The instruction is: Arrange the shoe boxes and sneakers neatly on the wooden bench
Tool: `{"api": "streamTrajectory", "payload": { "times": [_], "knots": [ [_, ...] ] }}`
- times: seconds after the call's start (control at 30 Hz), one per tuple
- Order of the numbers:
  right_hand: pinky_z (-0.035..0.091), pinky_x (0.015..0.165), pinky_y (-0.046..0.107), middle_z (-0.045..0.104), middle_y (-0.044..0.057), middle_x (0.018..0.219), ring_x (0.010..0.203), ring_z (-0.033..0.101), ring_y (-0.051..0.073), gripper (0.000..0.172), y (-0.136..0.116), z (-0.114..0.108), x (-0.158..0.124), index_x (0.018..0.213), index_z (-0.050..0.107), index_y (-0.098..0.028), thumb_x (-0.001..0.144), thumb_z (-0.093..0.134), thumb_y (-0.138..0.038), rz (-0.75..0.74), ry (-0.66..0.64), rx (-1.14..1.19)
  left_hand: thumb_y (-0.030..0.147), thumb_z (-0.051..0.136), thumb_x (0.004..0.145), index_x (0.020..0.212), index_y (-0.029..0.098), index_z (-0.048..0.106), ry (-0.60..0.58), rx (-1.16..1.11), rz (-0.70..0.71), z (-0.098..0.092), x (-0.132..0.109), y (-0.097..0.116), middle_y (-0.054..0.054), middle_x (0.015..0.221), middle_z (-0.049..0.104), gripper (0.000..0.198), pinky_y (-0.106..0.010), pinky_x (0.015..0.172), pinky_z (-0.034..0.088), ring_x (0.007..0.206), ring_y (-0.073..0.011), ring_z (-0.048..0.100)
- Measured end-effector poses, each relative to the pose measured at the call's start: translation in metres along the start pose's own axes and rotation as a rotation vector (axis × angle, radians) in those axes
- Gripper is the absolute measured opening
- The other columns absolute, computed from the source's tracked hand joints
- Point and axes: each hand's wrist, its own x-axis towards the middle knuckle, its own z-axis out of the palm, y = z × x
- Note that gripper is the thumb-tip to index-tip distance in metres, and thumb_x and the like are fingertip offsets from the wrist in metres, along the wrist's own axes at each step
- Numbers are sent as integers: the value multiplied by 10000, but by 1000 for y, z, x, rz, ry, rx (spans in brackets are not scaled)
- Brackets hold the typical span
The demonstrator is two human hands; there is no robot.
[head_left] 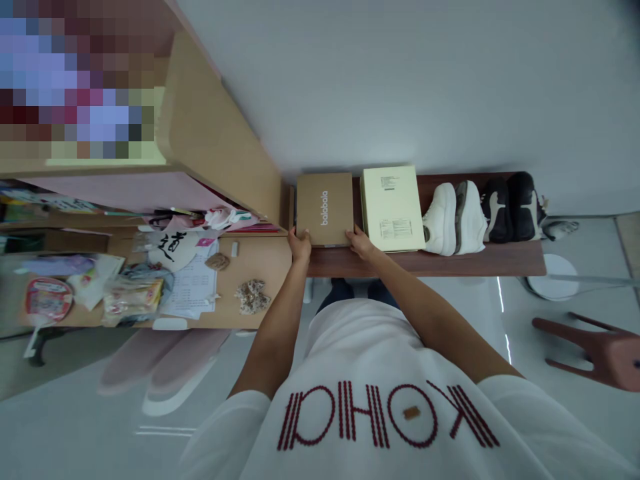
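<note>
A brown shoebox (325,208) marked "balabala" sits at the left end of a dark wooden shelf top (480,264). My left hand (299,244) grips its near left corner, thumb on the lid and fingers down the side, partly hidden. At the near right corner my right hand (360,241) holds the same box in a like manner. Just right of it lies a pale yellow shoebox (393,208) with printed labels. Beyond that stand a pair of white sneakers (456,220) and a pair of black shoes (510,207).
A desk (277,267) at left carries papers, a fan, a scrunchie (253,297) and plastic packets. Its upper cabinet (225,127) rises close by the box. A wall runs behind the shelf. At right are a reddish-brown stool (607,353) and a round white object (553,277).
</note>
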Motion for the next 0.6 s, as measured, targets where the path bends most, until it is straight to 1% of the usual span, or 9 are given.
{"api": "streamTrajectory", "payload": {
  "times": [0.07, 0.13, 0.2, 0.23, 0.33, 0.4, 0.47, 0.53, 0.6],
  "knots": [
    [274, 1284, 567, 501, 94, 1629, 1536, 426, 297, 860, 3, -9, -10, 1611, 413, -270, 873, 608, -667, -132, 27, -77, 179, 797, 796, 1225, 164, 590, 19, 66, 47, -6, -3, 7, -209, 1400, 585, 476, -456, 1253, 317, 1465, -310, 484],
    [245, 1309, 504, 426, 99, 1678, 1576, 361, 292, 933, 7, -25, -22, 1622, 406, -241, 846, 623, -712, -259, 58, -106, 198, 811, 798, 1271, 162, 577, 15, 109, 121, -10, -11, 16, -225, 1457, 546, 529, -481, 1291, 239, 1522, -335, 403],
    [292, 1293, 507, 392, 98, 1697, 1575, 361, 296, 936, 10, -46, -36, 1636, 377, -252, 860, 600, -725, -342, 93, -85, 236, 796, 835, 1337, 175, 546, -31, 123, 193, -8, -25, 26, -222, 1526, 495, 564, -487, 1308, 199, 1556, -331, 342],
    [326, 1275, 524, 395, 101, 1695, 1565, 376, 304, 919, 11, -58, -43, 1639, 368, -263, 874, 586, -723, -363, 120, -71, 254, 784, 856, 1367, 189, 531, -66, 117, 220, -3, -34, 31, -211, 1551, 476, 574, -484, 1310, 198, 1565, -321, 327],
    [393, 1225, 574, 448, 138, 1654, 1520, 430, 342, 855, 12, -97, -55, 1616, 401, -251, 908, 553, -706, -370, 261, -70, 282, 786, 875, 1394, 234, 536, -189, 28, 240, 24, -65, 42, -171, 1551, 485, 578, -466, 1294, 264, 1548, -301, 370],
    [416, 1205, 588, 476, 163, 1625, 1490, 460, 355, 807, 10, -121, -56, 1585, 445, -228, 927, 531, -687, -378, 352, -98, 278, 819, 851, 1348, 245, 588, -279, -73, 184, 49, -84, 45, -159, 1497, 541, 549, -466, 1257, 341, 1499, -308, 452],
    [424, 1198, 593, 487, 175, 1609, 1470, 476, 356, 758, 8, -142, -51, 1557, 475, -210, 944, 509, -654, -403, 421, -148, 281, 851, 824, 1287, 236, 633, -379, -159, 90, 75, -101, 42, -163, 1448, 592, 514, -470, 1219, 395, 1446, -320, 520],
    [387, 1225, 595, 493, 183, 1599, 1472, 466, 352, 724, 6, -159, -44, 1535, 491, -187, 948, 501, -611, -431, 480, -215, 310, 863, 814, 1245, 218, 658, -460, -187, 1, 97, -114, 35, -179, 1448, 608, 487, -472, 1219, 392, 1435, -330, 537],
    [315, 1270, 584, 491, 202, 1593, 1500, 428, 353, 720, 6, -171, -34, 1518, 498, -147, 940, 509, -577, -440, 524, -275, 371, 852, 824, 1216, 200, 675, -493, -167, -72, 114, -124, 26, -194, 1500, 584, 462, -462, 1259, 330, 1496, -334, 472]
  ]
}}
